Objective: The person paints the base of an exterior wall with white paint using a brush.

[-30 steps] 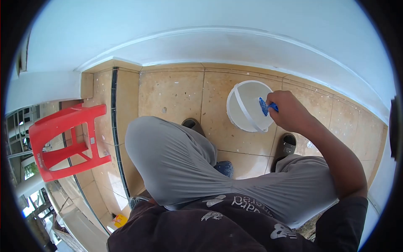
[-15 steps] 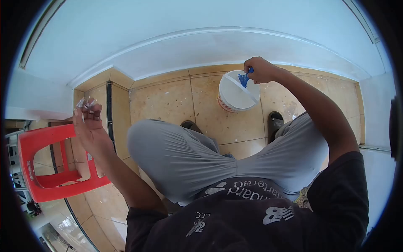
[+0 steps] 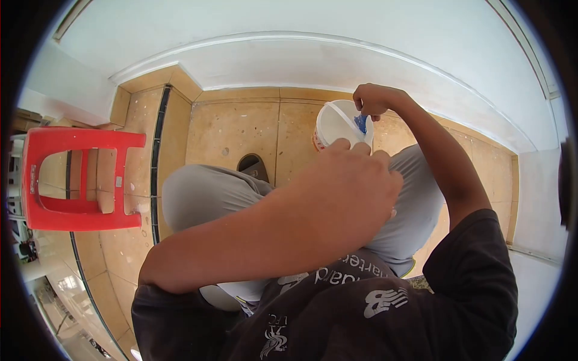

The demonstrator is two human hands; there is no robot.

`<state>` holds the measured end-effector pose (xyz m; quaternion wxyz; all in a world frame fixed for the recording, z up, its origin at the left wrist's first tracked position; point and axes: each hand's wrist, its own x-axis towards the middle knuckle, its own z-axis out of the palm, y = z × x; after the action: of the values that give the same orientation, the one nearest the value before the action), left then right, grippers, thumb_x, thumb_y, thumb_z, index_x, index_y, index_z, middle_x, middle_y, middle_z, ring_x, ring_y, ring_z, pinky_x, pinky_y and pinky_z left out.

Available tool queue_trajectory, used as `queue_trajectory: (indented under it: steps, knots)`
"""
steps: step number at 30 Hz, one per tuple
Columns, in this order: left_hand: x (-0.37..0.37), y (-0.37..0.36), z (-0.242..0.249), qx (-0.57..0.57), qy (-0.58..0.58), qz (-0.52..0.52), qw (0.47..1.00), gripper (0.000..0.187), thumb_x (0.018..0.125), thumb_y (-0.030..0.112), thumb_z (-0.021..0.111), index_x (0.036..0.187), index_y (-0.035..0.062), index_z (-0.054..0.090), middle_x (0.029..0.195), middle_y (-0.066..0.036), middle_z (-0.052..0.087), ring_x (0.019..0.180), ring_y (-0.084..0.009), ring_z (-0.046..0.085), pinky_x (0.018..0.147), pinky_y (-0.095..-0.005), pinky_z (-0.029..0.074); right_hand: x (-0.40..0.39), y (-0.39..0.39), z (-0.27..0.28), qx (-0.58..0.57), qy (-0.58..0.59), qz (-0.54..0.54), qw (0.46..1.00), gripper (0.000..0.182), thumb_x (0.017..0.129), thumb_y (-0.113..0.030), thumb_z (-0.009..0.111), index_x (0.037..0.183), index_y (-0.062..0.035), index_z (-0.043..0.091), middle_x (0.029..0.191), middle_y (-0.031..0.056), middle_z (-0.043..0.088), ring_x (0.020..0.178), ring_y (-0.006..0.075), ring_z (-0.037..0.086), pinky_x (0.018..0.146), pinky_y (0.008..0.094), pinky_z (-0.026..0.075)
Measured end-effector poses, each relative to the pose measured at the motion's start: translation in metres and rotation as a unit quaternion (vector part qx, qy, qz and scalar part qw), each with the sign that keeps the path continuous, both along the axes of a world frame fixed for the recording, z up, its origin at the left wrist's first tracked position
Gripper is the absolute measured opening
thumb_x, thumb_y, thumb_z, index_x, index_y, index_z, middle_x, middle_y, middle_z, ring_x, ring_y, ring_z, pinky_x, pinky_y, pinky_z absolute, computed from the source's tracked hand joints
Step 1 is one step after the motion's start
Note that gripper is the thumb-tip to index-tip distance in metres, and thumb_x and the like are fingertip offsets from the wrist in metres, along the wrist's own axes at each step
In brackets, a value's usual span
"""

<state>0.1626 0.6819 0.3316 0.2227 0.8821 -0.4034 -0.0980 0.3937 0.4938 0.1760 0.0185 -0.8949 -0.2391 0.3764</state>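
Observation:
My right hand [image 3: 377, 101] is closed around a blue paintbrush [image 3: 360, 123], flecked with white, over the right side of a white bucket [image 3: 326, 123]. The paintbrush reaches down inside the bucket's rim, and its lower end is hard to make out. A white strap-like handle lies across the bucket's mouth. My left hand [image 3: 355, 189] is raised close to the camera, its back towards me, in front of my lap and below the bucket. Its fingers curl away and the fingertips are hidden, so whatever they may hold does not show.
A red plastic stool [image 3: 84, 137] lies on its side at the left. Beside it runs a tiled step with a black edge strip [image 3: 158, 138]. A white wall [image 3: 241, 60] rises behind the bucket. Paint spots dot the tan floor tiles [image 3: 235, 129].
My left hand has swung from the far left across to the front of my lap and turned its back to the camera. The blue paintbrush has shifted slightly right and now points more steeply down.

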Motion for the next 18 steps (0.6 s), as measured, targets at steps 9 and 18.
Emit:
queue_trajectory:
  steps: [9,18]
  knots:
    - [-0.170,0.191,-0.037,0.061,-0.200,0.643,0.737,0.030,0.086,0.018,0.068,0.109,-0.0008,0.061,0.105,-0.018,0.063,0.096,-0.0361,0.062,0.083,-0.0416,0.049,0.030,-0.005,-0.046,0.096,0.059,-0.004,0.994,0.010,0.075,0.008,0.053,0.085,0.0055,0.052,0.064,0.0116,0.055,0.046,0.0198,0.061,0.041,0.0313,0.049]
    - [-0.284,0.089,-0.208,0.169,-0.024,0.891,0.421,0.076,0.079,0.032,0.072,0.141,0.0059,0.037,0.150,-0.033,0.019,0.139,-0.0492,0.023,0.109,-0.0576,0.024,0.040,-0.010,-0.041,0.138,0.072,-0.016,0.988,0.011,0.079,0.005,0.051,0.089,0.0012,0.051,0.066,0.0092,0.055,0.044,0.0156,0.056,0.042,0.0277,0.047]
